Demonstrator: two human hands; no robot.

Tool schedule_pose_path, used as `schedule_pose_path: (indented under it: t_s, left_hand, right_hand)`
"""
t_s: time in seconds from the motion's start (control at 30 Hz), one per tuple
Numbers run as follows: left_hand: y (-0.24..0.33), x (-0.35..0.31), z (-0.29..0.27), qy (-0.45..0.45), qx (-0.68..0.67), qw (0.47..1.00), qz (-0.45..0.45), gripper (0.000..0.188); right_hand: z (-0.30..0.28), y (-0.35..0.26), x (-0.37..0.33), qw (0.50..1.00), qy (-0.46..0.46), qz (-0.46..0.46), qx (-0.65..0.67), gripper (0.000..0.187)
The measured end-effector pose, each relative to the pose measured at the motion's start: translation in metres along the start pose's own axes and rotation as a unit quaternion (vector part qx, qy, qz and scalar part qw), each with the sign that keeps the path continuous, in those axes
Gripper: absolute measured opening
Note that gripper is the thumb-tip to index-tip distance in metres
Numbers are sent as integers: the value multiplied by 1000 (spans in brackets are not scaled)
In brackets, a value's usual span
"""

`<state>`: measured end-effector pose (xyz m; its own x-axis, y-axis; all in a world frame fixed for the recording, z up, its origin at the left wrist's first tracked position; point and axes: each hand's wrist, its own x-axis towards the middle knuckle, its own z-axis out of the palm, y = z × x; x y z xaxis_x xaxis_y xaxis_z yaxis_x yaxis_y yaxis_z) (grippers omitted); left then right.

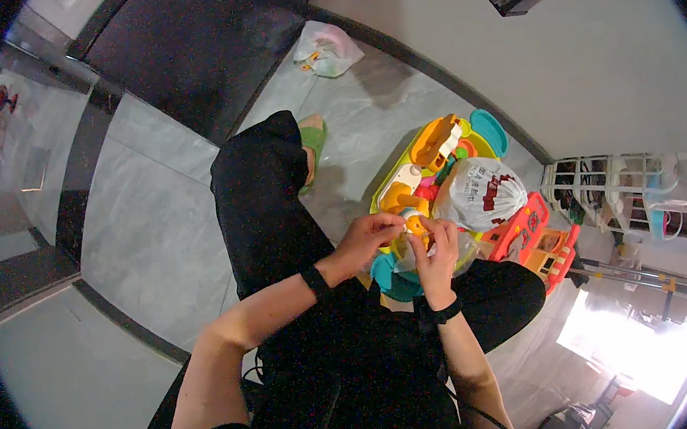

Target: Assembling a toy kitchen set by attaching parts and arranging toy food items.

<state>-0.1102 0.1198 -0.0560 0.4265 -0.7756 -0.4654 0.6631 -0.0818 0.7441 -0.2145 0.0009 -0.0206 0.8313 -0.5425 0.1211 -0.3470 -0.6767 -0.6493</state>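
Observation:
My left hand (367, 244) pinches the left side of a small orange-yellow toy (416, 226) with a white and bluish part. From the other side, the fingers of my right hand (437, 257) are closed on the same toy; its exact kind is too small to make out. Both hands are over the near end of a yellow-green toy bin (392, 164). Inside lie an orange toy piece (434, 141), a white panel (404, 180) and several small pink and green pieces. A teal toy part (395, 280) sits just below my hands.
A stuffed white plastic bag (482, 194) rests against the bin's right side. Beside it are a red toy piece (527, 230) and a teal lid (489, 132). Another plastic bag (328, 49) lies by the wall. A white wire rack (606, 189) stands at the right.

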Motion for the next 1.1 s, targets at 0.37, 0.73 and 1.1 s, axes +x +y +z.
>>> schedule_pose_path:
  t_s: [0.37,0.73,1.1]
  left_hand:
    - [1,-1,-1,-7,-25,999,-24,27]
    - [-4,5,-3,-67,23,997,-26,24]
    - [-9,-2,3,26,103,988,111,22]
  right_hand:
    - [-2,-14,-1,1000,17,-13,-16,17]
    - [-2,-12,3,999,24,-29,-12,18]
    - [-1,-9,0,999,23,-27,0,14]
